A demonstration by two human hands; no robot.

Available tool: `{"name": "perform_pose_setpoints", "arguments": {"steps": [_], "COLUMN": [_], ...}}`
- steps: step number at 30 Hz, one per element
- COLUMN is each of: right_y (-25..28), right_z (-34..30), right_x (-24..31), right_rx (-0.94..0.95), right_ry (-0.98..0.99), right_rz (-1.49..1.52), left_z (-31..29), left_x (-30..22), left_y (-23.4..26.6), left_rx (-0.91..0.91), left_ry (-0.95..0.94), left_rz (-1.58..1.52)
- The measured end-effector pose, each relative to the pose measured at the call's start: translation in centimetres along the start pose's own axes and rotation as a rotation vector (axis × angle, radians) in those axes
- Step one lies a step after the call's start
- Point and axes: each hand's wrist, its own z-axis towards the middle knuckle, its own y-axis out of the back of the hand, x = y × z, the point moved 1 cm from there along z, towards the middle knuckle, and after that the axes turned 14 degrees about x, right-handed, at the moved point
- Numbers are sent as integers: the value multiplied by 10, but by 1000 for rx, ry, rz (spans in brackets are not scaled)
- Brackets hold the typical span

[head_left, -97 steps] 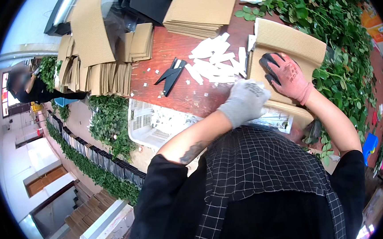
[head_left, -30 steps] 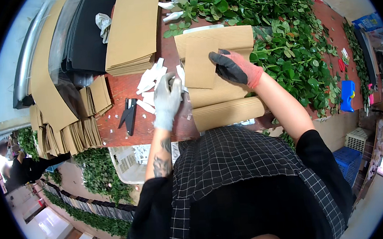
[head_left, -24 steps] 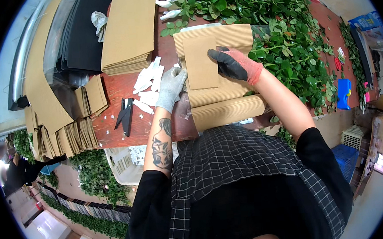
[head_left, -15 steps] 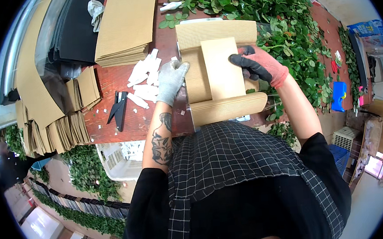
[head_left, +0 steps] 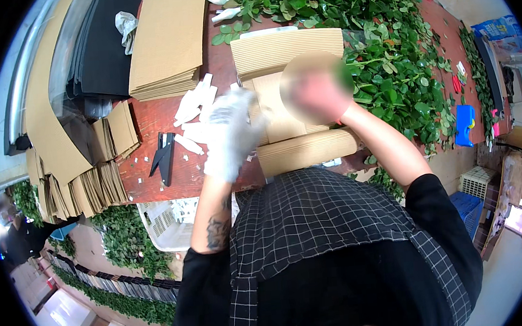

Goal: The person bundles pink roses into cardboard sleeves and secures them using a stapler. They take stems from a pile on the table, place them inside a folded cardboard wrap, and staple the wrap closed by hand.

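On the table in front of me lies a sheet of brown corrugated cardboard, its far flap [head_left: 289, 46] and its rounded near flap [head_left: 308, 152] folded over. A smooth, paler cardboard strip [head_left: 277, 110] lies between the flaps. My right hand [head_left: 319, 92], in a red and black glove, is over that strip; a blurred patch hides its fingers. My left hand [head_left: 230, 135], in a pale grey glove, is smeared by motion at the cardboard's left edge. Whether it touches the cardboard I cannot tell. A black stapler [head_left: 163, 159] and several white slips [head_left: 193, 104] lie left of it.
Leafy green stems [head_left: 391, 75] cover the table's right side. Stacked cardboard sheets [head_left: 165, 42] and black sheets [head_left: 108, 52] stand at the far left. A blue tool [head_left: 464, 126] lies at the right edge. A white basket [head_left: 161, 225] sits below the table; another person [head_left: 21, 237] is at far left.
My right hand has moved left, over the pale strip. My left hand has shifted down and slightly left and is now blurred. The picture has shifted a little.
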Motion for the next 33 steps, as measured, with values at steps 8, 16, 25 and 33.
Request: {"name": "perform_pose_setpoints", "arguments": {"steps": [8,16,25,33], "right_y": [35,56,44,49], "right_z": [12,-6,3,6], "right_x": [51,71,65,46], "right_rx": [10,113,298,451], "right_ry": [131,181,206,278], "right_rz": [-4,-153,-136,-221], "left_z": [-19,-78,-181,-177], "left_x": [-49,70,162,148], "left_y": [0,17,16,28], "left_rx": [489,64,332,603], "left_ry": [-77,566,1189,25], "left_rz": [7,-19,164,563]}}
